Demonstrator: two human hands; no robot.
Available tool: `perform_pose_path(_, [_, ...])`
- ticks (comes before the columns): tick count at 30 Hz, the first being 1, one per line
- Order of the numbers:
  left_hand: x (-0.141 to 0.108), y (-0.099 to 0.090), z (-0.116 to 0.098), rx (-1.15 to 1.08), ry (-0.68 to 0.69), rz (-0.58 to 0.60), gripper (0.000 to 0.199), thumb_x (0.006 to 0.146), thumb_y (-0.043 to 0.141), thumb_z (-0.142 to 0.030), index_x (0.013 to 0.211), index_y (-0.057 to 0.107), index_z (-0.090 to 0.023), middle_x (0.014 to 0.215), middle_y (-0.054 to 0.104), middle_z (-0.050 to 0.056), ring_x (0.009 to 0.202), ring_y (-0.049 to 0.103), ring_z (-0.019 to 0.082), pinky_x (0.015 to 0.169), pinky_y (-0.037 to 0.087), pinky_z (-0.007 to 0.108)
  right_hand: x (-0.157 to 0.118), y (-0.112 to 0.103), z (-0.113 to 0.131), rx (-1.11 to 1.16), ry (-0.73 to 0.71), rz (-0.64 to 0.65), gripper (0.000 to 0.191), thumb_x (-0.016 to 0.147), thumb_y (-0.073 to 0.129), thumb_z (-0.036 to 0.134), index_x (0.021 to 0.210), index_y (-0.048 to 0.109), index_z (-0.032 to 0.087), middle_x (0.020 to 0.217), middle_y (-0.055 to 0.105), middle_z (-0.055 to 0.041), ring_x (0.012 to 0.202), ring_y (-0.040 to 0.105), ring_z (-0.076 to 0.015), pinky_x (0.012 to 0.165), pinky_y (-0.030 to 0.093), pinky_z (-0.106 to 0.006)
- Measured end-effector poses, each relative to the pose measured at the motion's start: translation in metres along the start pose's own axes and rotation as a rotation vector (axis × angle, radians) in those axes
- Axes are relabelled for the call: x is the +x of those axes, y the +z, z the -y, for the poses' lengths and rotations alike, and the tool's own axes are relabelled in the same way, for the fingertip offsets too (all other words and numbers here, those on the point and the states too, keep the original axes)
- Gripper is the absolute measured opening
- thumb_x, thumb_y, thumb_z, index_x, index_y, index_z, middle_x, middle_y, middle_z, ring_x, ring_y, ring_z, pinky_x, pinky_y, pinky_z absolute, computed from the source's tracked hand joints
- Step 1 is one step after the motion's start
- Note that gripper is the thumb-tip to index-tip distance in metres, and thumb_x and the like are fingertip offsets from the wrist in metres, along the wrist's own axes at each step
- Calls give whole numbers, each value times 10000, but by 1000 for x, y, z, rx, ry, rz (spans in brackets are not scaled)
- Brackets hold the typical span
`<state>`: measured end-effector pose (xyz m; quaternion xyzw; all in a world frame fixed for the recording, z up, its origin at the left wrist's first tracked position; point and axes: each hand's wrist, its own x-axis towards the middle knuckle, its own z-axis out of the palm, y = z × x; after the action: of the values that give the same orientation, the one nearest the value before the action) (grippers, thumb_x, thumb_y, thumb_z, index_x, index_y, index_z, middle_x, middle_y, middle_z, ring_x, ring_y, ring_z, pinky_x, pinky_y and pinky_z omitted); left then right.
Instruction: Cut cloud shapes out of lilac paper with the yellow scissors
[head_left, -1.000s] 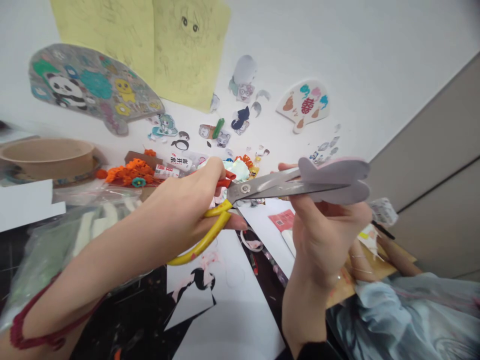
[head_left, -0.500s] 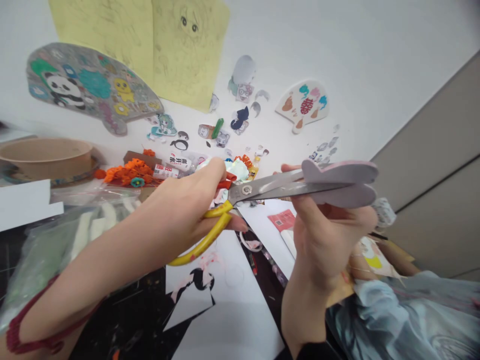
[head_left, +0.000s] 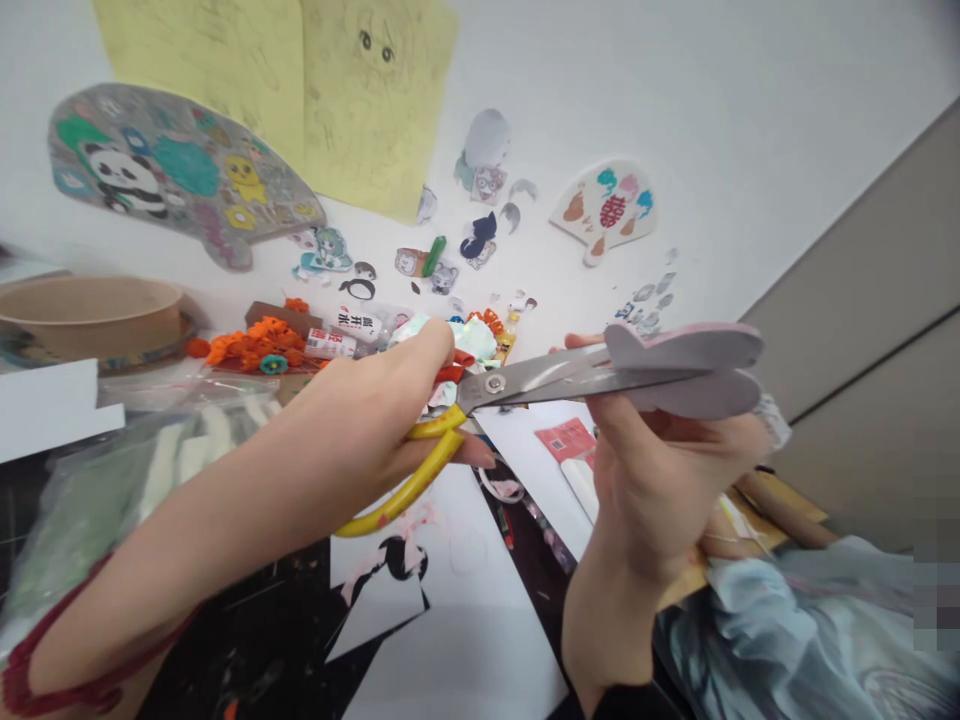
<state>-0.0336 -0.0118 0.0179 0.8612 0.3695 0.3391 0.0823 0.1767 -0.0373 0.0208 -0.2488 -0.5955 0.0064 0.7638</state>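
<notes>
My left hand (head_left: 375,400) is closed on scissors (head_left: 491,384) with one red and one yellow handle, its fingers through the loops. Their metal blades point right, slightly parted, across a rounded, lobed flat cut-out (head_left: 682,347) in greyish mauve. That cut-out has a notch on its upper left edge and is gripped from below by my right hand (head_left: 645,460), thumb beneath the blades. The blades lie along the cut-out between its two lobes. Below my hands, a white sheet (head_left: 457,600) with pink and black artwork rests on the dark table (head_left: 255,640).
A co-worker's arm (head_left: 780,510) and pale blue clothing (head_left: 795,620) are close on the right. At left stand a round tan container (head_left: 90,300), a clear plastic bag (head_left: 97,500) and orange flowers (head_left: 262,343). Stickers and yellow sketches (head_left: 375,120) hang on the white wall.
The cut-out and my right hand have shifted slightly right. My left hand keeps its grip on the scissors. The co-worker's arm at right has moved a little.
</notes>
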Motion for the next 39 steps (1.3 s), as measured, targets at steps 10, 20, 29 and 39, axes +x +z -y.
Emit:
perform_pose_path(10, [-1, 10, 14, -15, 90, -67, 372, 889, 657, -520, 964, 401, -261, 701, 582, -14, 557, 552, 181, 470, 337, 275, 1, -4, 0, -63, -15, 1, 212, 694, 847, 98, 710, 757, 289, 661, 661, 38, 760, 735, -215, 772, 657, -413])
perform_pose_path(20, [-2, 3, 4, 23, 60, -20, 341, 920, 609, -495, 945, 364, -259, 720, 587, -19, 582, 569, 181, 494, 360, 275, 2, -3, 7, -78, 50, -3, 245, 698, 846, 133, 654, 750, 354, 628, 652, 38, 699, 725, -239, 721, 636, -464])
perform_pose_path(29, [-4, 4, 9, 58, 45, -1, 335, 912, 607, -490, 962, 367, -262, 697, 593, -37, 544, 579, 163, 465, 378, 262, 2, -6, 1, -70, -27, 26, 227, 698, 846, 136, 736, 782, 350, 699, 720, 32, 701, 737, -238, 719, 664, -462])
perform_pose_path(39, [-4, 4, 10, 26, 52, -17, 335, 906, 620, -502, 962, 405, -252, 681, 607, -23, 523, 565, 157, 448, 376, 266, 1, -8, 1, -44, 20, 33, 220, 683, 856, 127, 698, 772, 330, 713, 727, 20, 734, 731, -233, 804, 662, -449])
